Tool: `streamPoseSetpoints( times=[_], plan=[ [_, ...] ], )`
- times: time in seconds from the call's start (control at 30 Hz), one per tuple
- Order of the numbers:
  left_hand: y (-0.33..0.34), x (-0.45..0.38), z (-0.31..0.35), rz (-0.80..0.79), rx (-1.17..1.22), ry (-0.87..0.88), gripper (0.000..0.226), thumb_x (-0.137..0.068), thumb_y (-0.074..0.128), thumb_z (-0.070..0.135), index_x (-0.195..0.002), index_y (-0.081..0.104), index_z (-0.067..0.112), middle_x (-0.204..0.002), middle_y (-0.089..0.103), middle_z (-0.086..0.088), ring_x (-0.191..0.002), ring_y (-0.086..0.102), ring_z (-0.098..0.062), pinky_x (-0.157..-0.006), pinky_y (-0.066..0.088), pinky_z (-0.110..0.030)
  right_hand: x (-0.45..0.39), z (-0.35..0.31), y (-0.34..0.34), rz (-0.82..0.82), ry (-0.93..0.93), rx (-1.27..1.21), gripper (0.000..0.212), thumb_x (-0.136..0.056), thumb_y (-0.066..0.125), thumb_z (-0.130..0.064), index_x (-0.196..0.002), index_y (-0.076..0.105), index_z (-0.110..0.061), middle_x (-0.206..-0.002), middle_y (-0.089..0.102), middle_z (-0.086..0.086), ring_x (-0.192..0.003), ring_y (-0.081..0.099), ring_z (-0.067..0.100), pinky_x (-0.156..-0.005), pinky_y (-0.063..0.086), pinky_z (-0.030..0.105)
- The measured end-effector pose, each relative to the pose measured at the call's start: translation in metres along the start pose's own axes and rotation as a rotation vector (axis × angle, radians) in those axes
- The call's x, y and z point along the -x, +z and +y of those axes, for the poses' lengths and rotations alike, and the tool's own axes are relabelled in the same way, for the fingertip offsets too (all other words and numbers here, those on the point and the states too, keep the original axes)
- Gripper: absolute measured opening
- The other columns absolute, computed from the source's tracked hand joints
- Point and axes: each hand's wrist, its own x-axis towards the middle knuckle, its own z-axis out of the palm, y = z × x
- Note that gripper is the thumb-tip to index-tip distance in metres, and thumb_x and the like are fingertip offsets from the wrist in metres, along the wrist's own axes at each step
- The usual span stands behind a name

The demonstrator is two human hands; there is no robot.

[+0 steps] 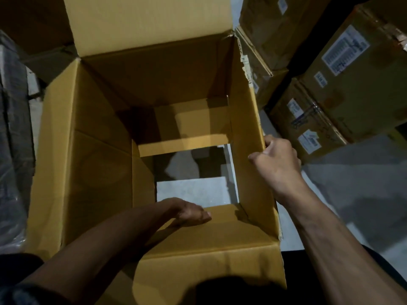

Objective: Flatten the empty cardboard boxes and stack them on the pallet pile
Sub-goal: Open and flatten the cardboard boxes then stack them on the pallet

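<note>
Cardboard box [92,172], tan and open at the top, stands upright directly below us, filling most of the view. Its bottom flaps are parted, so we can see grey floor [193,190] through the gap. One top flap [149,20] stands up on the far side, and another lies folded out toward us.

Our left hand [189,213] reaches down inside the box, its forearm crossing the near wall. The fingers curl over the edge of the near bottom flap [222,219], gripping it from above at the gap.

Our right hand [275,157] holds the top edge of the box's right wall [246,133]. The thumb lies on the inner face and the fingers wrap over the rim to the outside, clamping the cardboard between them.

Outside the box on the right, sealed brown cartons [343,84] with white labels are stacked close beside it, on the same floor. On the left, dark goods wrapped in clear plastic [13,139] stand near the box's left wall.
</note>
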Motion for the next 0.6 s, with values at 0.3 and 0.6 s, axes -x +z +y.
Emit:
streamPoseSetpoints(
  times=[0.3,0.6],
  plan=[
    [-0.096,0.013,0.008,1.043,-0.355,0.01,0.076,-0.103,0.04,0.037,-0.157,-0.009,0.015,-0.166,-0.01,-0.008,-0.153,-0.005,-0.029,-0.123,0.008,-0.045,0.0,-0.001,-0.005,-0.029,-0.024,-0.049,0.026,-0.097,0.059,-0.014,-0.087,0.052,-0.037,-0.084,0.059,-0.005,-0.074,0.053,0.011,-0.073,0.042,0.033],
    [-0.14,0.001,0.016,0.814,-0.067,-0.069,0.072,-0.099,0.049,0.027,-0.158,0.011,0.011,-0.162,0.021,-0.017,-0.146,0.026,-0.036,-0.119,0.025,-0.052,-0.009,0.001,-0.002,-0.049,-0.046,-0.039,0.023,-0.098,0.06,-0.015,-0.102,0.053,-0.037,-0.089,0.066,-0.003,-0.075,0.057,0.008,-0.06,0.041,0.025]
  ],
)
